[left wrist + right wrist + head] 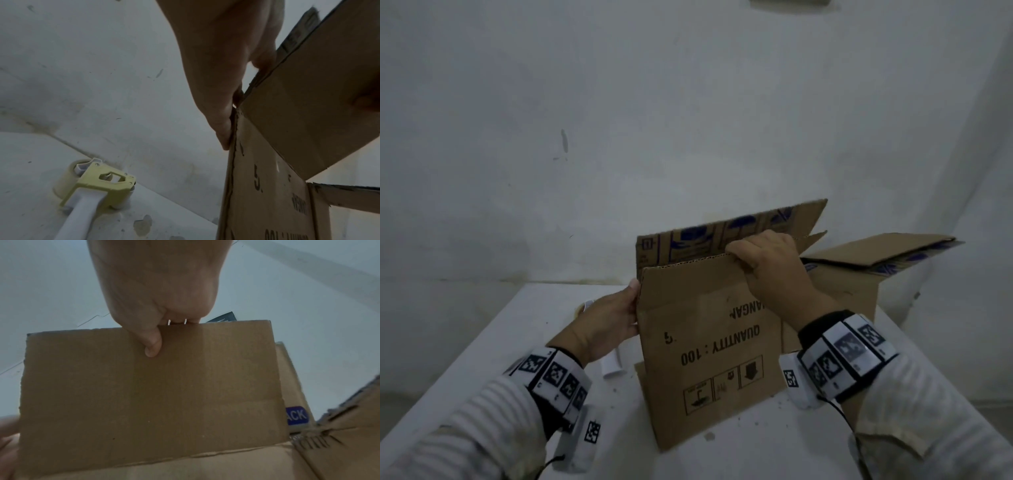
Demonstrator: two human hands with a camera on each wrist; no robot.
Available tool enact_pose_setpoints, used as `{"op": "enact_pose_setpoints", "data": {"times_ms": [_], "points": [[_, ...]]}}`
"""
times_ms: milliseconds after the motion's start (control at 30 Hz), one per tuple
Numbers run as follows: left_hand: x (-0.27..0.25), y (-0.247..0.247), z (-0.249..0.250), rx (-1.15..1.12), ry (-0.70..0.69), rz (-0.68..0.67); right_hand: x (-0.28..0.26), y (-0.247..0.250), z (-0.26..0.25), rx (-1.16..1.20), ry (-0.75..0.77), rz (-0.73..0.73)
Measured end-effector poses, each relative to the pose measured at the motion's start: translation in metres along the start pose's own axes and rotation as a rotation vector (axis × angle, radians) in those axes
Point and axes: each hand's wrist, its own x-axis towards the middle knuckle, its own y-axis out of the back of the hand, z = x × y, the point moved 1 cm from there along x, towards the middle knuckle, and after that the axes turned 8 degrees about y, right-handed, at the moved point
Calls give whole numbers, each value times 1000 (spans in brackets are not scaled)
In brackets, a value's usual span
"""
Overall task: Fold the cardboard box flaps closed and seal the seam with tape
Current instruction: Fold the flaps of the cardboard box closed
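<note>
On the white desk [493,346] stands the cardboard box [709,346], its flaps not yet folded shut. Right hand [767,263] pinches the near flap's [152,386] top edge, thumb in front. Left hand [606,322] steadies the box's left edge, its fingers hidden behind. Next, I judge, that flap must fold inward. The tape dispenser [98,186] lies beside, mostly hidden in the head view.

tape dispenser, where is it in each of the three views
Head: tape dispenser at left centre, mostly hidden behind the left hand.
Left wrist: lower left, lying on the white table.
Right wrist: not in it.
Shared landmark: the cardboard box, seen in all three views.
</note>
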Motion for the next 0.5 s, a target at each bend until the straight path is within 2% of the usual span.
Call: {"op": "enact_pose_setpoints", "data": {"times_ms": [100,200,300,367,433,500], "points": [[4,5,-1,110,-1,83,-9,-1,-2,18,-3,-49],[12,6,-2,174,-5,181,-23,-5,-3,35,-6,-189],[20,9,-2,197,-1,305,-33,2,-9,150,-3,-435],[30,15,-6,251,10,382,-39,8,-18,170,1,-666],[39,20,-11,276,36,425,-48,8,-25,152,13,-855],[39,14,-10,269,46,444,-56,1,-29,173,-37,-1031]]}}
